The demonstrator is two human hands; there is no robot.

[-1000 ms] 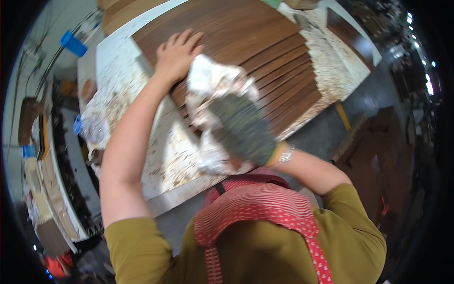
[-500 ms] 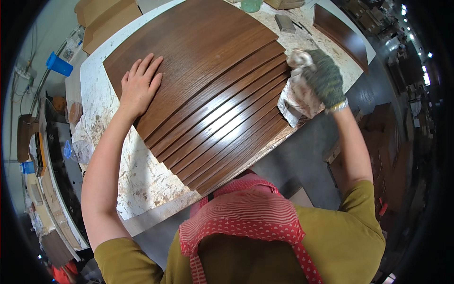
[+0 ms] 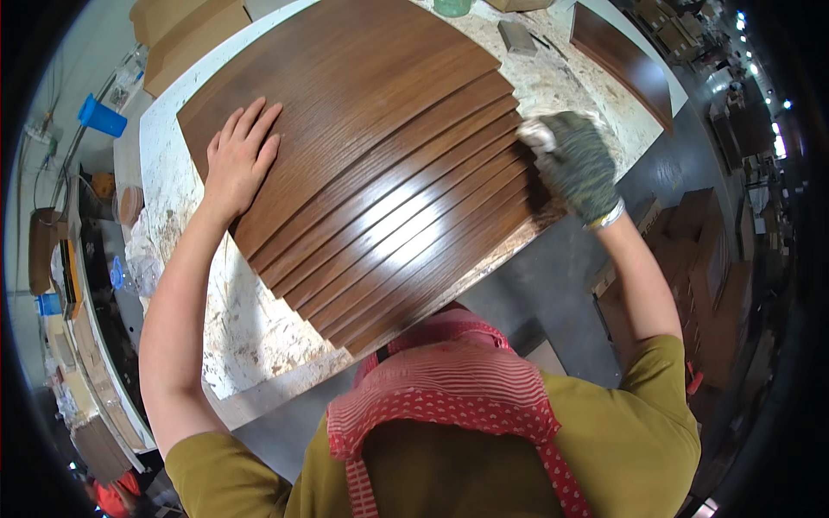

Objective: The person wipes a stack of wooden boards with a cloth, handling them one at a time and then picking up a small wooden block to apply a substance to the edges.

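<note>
A fanned stack of glossy brown wood panels (image 3: 345, 95) lies on a white, stained worktable (image 3: 233, 345), its stepped edges toward me. My bare left hand (image 3: 237, 160) rests flat on the top panel near its left edge, fingers spread. At the stack's right ends, my right hand (image 3: 580, 164) wears a dark grey-green glove and is closed on a crumpled white rag (image 3: 537, 135). Most of the rag is hidden by the glove. Dark shadow lies on the panel ends beside that hand.
Beyond the right hand are a small grey block (image 3: 516, 38) and a separate brown panel (image 3: 622, 65). An opened cardboard box (image 3: 190, 39) stands at the far left, near a blue cup (image 3: 102, 116). More brown boards (image 3: 691, 259) stand beyond the table at right.
My right hand has shifted slightly down, and the rag that hung below it is now mostly out of sight. The panels and my left hand sit slightly further left in view.
</note>
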